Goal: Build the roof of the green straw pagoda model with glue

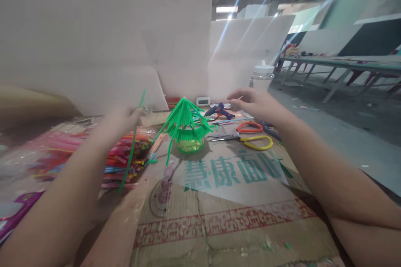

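Note:
My left hand is closed round a green pipe cleaner, which hangs down over a pile of coloured pipe cleaners. Motion blurs this hand somewhat. My right hand is raised at the back right, near a blue glue gun, its fingers curved with a gap between thumb and forefinger; nothing shows clearly between them. Between the hands stands a small green model with a cone-shaped roof of pipe cleaners and a round, yellowish-green base.
Scissors with red and yellow handles lie right of the model. A protractor rests on the cardboard. A bottle and small digital display stand behind. Purple scissors are at the left edge.

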Motion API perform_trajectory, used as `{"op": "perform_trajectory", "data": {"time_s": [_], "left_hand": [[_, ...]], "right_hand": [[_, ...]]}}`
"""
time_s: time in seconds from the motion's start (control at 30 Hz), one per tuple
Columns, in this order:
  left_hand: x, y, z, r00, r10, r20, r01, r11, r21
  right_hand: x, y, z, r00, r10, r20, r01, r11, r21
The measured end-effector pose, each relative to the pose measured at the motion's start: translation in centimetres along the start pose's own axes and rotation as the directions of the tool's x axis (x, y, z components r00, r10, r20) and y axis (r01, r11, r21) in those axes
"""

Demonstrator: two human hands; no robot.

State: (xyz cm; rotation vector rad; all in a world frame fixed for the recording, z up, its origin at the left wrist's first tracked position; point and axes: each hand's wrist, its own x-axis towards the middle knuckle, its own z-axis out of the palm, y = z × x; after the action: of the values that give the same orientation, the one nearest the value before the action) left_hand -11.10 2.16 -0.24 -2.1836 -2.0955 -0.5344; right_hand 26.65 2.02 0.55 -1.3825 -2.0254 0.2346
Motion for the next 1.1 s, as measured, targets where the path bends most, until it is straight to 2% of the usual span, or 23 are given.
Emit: {"op": "perform_trajectory", "data": {"time_s": [0.03, 0.1, 0.23, 0.33, 0.4, 0.5, 0.63, 0.77, 0.87, 0.97, 1.1], "left_hand": [[-0.5, 0.6, -0.5, 0.999, -0.016, -0.044, 0.014, 0.999, -0.036], [-1.4, 1.9, -1.3, 0.995, 0.035, -0.093, -0.045, 0.992, -0.115], [-3.1, 4.0, -1.6, 0.979, 0.115, -0.17, -0.163, 0.939, -0.302], [-4.2, 5.3, -1.5, 0.972, 0.189, -0.136, -0.233, 0.804, -0.548], [-4.8, 6.1, -1.5, 0.973, 0.223, -0.06, -0.199, 0.681, -0.704], [-5.5, 6.8, -1.9, 0.985, 0.17, -0.042, -0.132, 0.562, -0.817], [-6.0, 7.4, -2.0, 0.991, 0.093, -0.098, -0.131, 0.492, -0.861], [-6.4, 8.8, -1.2, 0.984, 0.153, -0.086, -0.15, 0.477, -0.866], [-6.5, 10.0, -0.6, 0.975, 0.203, -0.088, -0.182, 0.508, -0.842], [-6.5, 11.3, -0.4, 0.951, 0.294, -0.099, -0.256, 0.562, -0.787], [-6.4, 12.5, -0.6, 0.894, 0.434, -0.111, -0.381, 0.606, -0.698]], "right_hand": [[0.0, 0.0, 0.1, 1.0, -0.009, 0.003, 0.009, 1.0, 0.001], [0.1, 0.0, 0.2, 0.999, -0.035, 0.013, 0.035, 0.999, 0.005], [-0.1, -0.3, 0.4, 0.996, -0.082, 0.029, 0.082, 0.996, 0.018], [-0.6, -1.2, 0.6, 0.995, -0.098, 0.014, 0.098, 0.995, 0.029], [-1.0, -1.9, 0.7, 0.994, -0.111, 0.008, 0.11, 0.992, 0.058], [-1.5, -2.7, 1.0, 0.989, -0.148, 0.016, 0.145, 0.984, 0.101], [-1.9, -3.6, 1.3, 0.986, -0.164, 0.042, 0.153, 0.968, 0.199], [-2.8, -5.0, 1.8, 0.982, -0.153, 0.111, 0.084, 0.881, 0.465], [-3.5, -6.1, 2.7, 0.977, -0.185, 0.11, 0.082, 0.795, 0.602], [-3.8, -7.2, 4.0, 0.978, -0.2, 0.065, 0.111, 0.752, 0.65], [-3.2, -7.9, 4.8, 0.989, -0.14, -0.052, 0.14, 0.741, 0.657]]}}
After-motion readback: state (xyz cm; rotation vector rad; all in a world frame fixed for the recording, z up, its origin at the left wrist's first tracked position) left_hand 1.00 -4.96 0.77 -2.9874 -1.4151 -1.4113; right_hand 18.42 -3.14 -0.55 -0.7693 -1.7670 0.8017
